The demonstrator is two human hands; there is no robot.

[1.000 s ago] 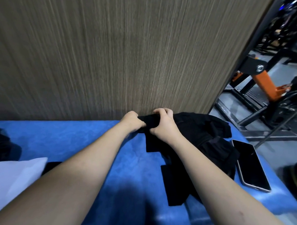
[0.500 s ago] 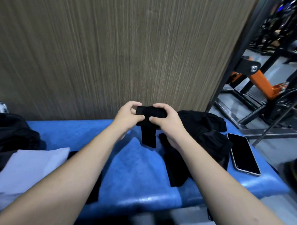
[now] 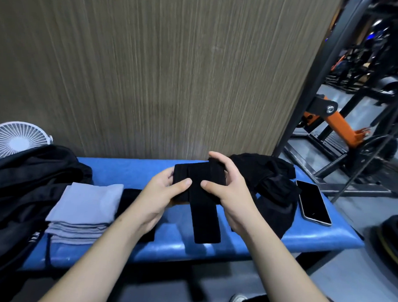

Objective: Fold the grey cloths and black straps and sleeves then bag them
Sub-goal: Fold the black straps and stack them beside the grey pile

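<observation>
Both hands hold a half-folded black fabric strap (image 3: 198, 189) in the air above the blue padded bench (image 3: 315, 238). The left hand (image 3: 162, 192) pinches its left side, thumb on top, while the right hand (image 3: 226, 186) curls round the right end. A loose tail hangs down between them. That tail could slide free and undo the fold if either thumb slackens. Unfolded black garments (image 3: 269, 188) lie heaped at the right, touching a dark smartphone (image 3: 314, 206); pulling one carelessly might push the phone off the edge. Folded grey cloths (image 3: 86, 205) are stacked at the left, beside a black bag (image 3: 20, 188).
</observation>
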